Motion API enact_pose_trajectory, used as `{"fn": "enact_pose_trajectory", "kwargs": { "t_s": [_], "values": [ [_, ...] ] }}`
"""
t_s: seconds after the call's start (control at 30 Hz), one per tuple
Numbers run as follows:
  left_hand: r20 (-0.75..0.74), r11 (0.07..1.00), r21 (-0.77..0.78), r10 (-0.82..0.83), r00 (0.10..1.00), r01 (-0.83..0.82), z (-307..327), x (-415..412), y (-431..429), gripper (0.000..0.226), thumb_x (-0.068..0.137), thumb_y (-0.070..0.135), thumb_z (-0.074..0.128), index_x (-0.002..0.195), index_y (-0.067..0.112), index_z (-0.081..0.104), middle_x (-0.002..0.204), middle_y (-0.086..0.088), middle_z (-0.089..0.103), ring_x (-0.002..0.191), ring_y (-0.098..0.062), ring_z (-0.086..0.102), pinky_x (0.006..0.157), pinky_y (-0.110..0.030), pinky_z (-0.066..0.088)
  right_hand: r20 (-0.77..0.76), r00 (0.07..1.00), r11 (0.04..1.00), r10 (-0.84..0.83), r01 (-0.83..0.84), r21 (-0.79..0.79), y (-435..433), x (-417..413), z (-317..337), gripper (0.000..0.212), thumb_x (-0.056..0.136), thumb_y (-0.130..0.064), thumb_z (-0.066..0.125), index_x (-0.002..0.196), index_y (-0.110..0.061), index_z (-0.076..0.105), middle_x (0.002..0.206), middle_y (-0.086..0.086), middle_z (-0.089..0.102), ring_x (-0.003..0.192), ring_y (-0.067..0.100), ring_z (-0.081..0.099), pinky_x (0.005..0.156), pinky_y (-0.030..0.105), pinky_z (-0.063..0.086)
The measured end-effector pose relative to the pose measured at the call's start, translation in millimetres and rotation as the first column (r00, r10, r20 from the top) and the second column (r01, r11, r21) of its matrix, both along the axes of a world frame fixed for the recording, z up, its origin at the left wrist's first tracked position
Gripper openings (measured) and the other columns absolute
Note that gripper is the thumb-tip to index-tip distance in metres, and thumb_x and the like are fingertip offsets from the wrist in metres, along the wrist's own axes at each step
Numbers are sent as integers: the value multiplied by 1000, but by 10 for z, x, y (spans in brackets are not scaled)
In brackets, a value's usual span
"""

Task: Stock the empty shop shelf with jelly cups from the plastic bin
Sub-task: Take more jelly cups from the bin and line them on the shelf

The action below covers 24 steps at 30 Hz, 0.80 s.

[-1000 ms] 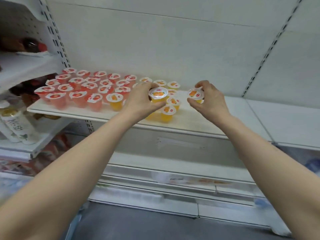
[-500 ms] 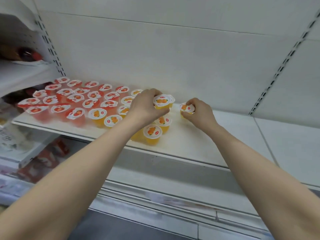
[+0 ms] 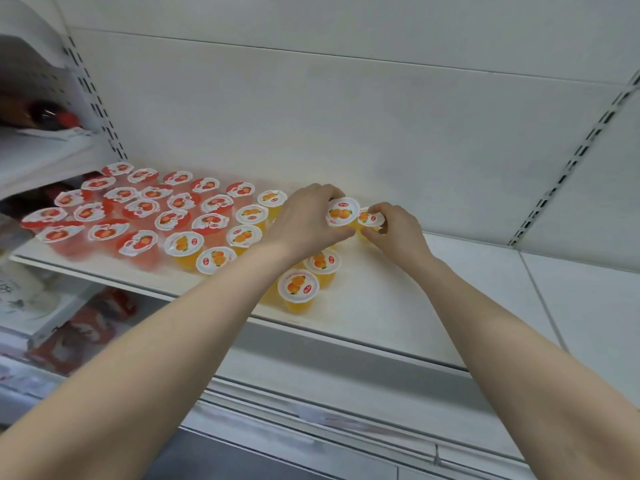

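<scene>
White shop shelving fills the head view: a pale back panel [image 3: 346,116] with slotted uprights rises behind the shelf [image 3: 381,306], whose front edge runs from the left side down toward the lower right. Red jelly cups [image 3: 138,206] stand in close rows over the shelf's left end, from the back panel to the front edge. Just right of them stand the orange jelly cups [image 3: 247,216], lids up, and the foremost cup [image 3: 298,287] sits near the front edge beside the left forearm. The left hand [image 3: 304,220] reaches to the back middle of the shelf, fingers and thumb curled round an orange cup [image 3: 342,212]. The right hand [image 3: 394,230] is just beside it, its fingers pinching a second orange cup [image 3: 370,218] close against the first. Whether either held cup rests on the shelf I cannot tell. At the far left a neighbouring bay holds dark bottles [image 3: 45,114] above and blurred red packets [image 3: 86,327] below.
</scene>
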<state>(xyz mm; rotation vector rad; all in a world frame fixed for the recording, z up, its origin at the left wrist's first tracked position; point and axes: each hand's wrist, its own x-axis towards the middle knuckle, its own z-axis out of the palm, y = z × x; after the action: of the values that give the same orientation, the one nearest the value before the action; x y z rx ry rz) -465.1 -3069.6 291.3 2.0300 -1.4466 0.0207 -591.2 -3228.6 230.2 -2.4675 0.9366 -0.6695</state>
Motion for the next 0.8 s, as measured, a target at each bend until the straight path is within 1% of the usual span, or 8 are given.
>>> {"fn": "enact_pose_trajectory", "kwargs": {
  "t_s": [0.03, 0.1, 0.17, 0.27, 0.33, 0.4, 0.5, 0.8],
  "values": [
    [33, 1000, 18, -11, 999, 11, -9, -12, -43, 49, 71, 48, 74, 112, 24, 62, 104, 4, 63, 98, -17, 55, 80, -31, 46, -8, 1000, 1000, 20, -20, -12, -6, -21, 2, 36, 85, -30, 71, 118, -17, 60, 105, 5, 61, 90, 22, 61, 83, 36, 49],
    [92, 998, 61, -32, 995, 27, -33, -46, -124, 51, 71, 55, 71, 111, 25, 64, 102, 4, 63, 99, -18, 52, 79, -31, 44, -30, 998, 996, 63, -65, -56, -22, -68, -1, 38, 86, -24, 70, 122, -16, 60, 111, 7, 60, 98, 23, 60, 88, 36, 48],
    [148, 993, 116, -55, 988, 38, -72, -97, -198, 52, 70, 58, 68, 110, 24, 64, 100, 4, 63, 101, -20, 50, 82, -33, 45, -67, 993, 987, 93, -100, -124, -47, -121, -2, 41, 86, -20, 69, 126, -14, 60, 118, 9, 60, 107, 26, 57, 90, 31, 43],
    [229, 981, 194, -73, 971, 28, -154, -167, -277, 54, 72, 58, 65, 111, 22, 64, 101, 1, 63, 105, -22, 47, 82, -32, 44, -115, 988, 972, 99, -120, -199, -87, -201, 10, 41, 88, -17, 67, 128, -12, 60, 123, 11, 58, 109, 30, 54, 88, 26, 35],
    [261, 973, 232, -77, 962, 14, -206, -197, -304, 57, 72, 60, 65, 113, 21, 64, 102, 1, 64, 107, -22, 45, 82, -32, 43, -134, 986, 965, 97, -126, -229, -108, -240, 14, 42, 89, -17, 66, 130, -12, 58, 125, 11, 56, 111, 31, 53, 88, 26, 34],
    [295, 964, 267, -76, 953, -6, -253, -216, -329, 58, 71, 62, 64, 111, 20, 65, 100, 0, 64, 107, -23, 45, 82, -32, 43, -147, 985, 963, 93, -126, -240, -119, -265, 23, 44, 90, -17, 65, 133, -12, 56, 128, 10, 55, 114, 31, 51, 91, 29, 37],
    [322, 961, 274, -51, 945, -42, -291, -238, -361, 60, 71, 64, 64, 110, 19, 65, 100, -2, 65, 109, -23, 45, 83, -32, 41, -152, 985, 962, 88, -123, -242, -116, -287, 45, 45, 91, -18, 63, 135, -12, 54, 130, 11, 54, 117, 30, 50, 95, 32, 38],
    [370, 959, 270, -22, 929, -85, -309, -292, -374, 68, 70, 68, 64, 117, 18, 63, 110, -4, 64, 113, -25, 46, 89, -33, 40, -166, 984, 953, 61, -107, -285, -56, -364, 124, 43, 93, -18, 60, 135, -11, 54, 131, 12, 55, 115, 33, 51, 95, 39, 41]
  ]
}}
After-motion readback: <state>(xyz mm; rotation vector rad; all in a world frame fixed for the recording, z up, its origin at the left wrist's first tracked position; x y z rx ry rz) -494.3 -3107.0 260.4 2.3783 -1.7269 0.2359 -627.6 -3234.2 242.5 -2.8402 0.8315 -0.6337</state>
